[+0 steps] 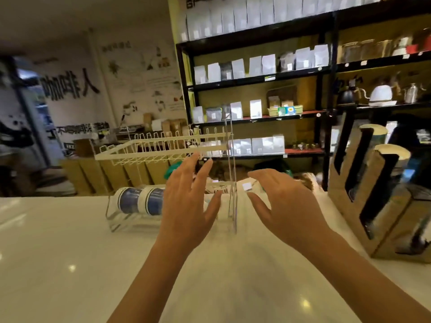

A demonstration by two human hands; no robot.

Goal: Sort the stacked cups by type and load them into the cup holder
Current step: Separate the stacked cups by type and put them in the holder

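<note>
White glossy counter (70, 252). On it: clear rack (130, 220) at centre-left with blue-and-white cups (140, 200) lying sideways in it, upright clear acrylic panel (233, 183) just right of that. Brown cardboard cup holder (363, 206) at right edge, slots holding stacked cups.

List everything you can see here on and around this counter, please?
counter: one, white, foreground
blue cups: one stack lying on its side, blue and white, in a clear stand at the counter's back left
clear stand: one, transparent, holds the cups
clear panel: one, transparent, upright between the hands
wire rack: one, cream, raised behind the cups
cup holder: one, brown, slotted, right edge of the counter, cups inside
shelves: black frame, behind, with many white bags
kettles: one white, one black, right shelf
left hand: open, fingers spread, empty
right hand: open, empty
</note>
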